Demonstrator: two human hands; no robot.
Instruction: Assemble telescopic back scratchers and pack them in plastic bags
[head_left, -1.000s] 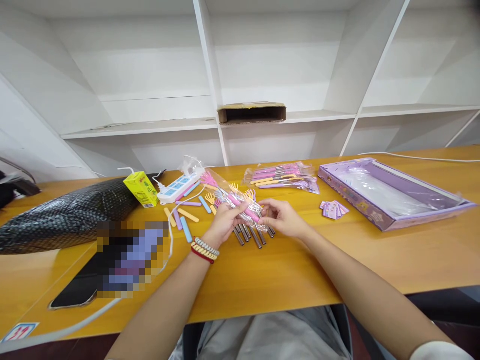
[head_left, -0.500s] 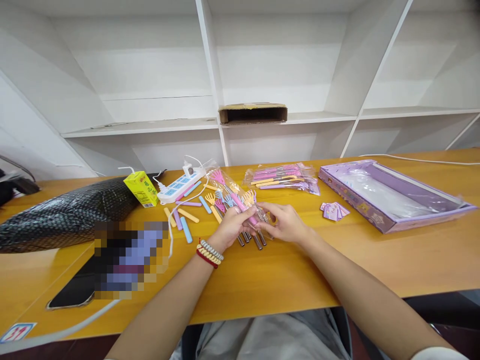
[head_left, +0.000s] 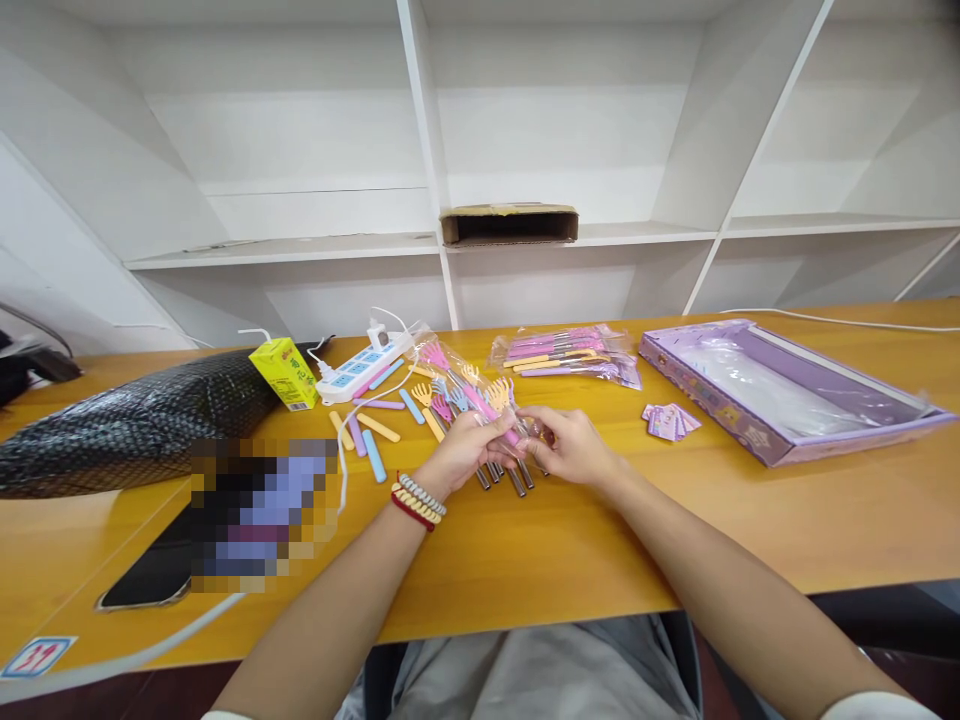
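Both forearms reach in from the bottom corners of the view and slant inward over the desk's near edge — the hands meet well in from that edge. The left hand (head_left: 469, 450) is curled closed, thumb laid across the top, with bracelets (head_left: 418, 502) round its wrist. The right hand (head_left: 571, 445) is just beside it, bare-wristed, fingers bent and pointing toward the left — thumb and forefinger drawn close together.

My feed shows a smooth, faintly glossy wooden table (head_left: 562, 570); centrally, a crinkled, shiny clear plastic sleeve (head_left: 429, 340); polished metal rods (head_left: 517, 484) at its six o'clock; a bumpy, glossy black package (head_left: 150, 415) at nine; matt cardboard box (head_left: 510, 210) at twelve.
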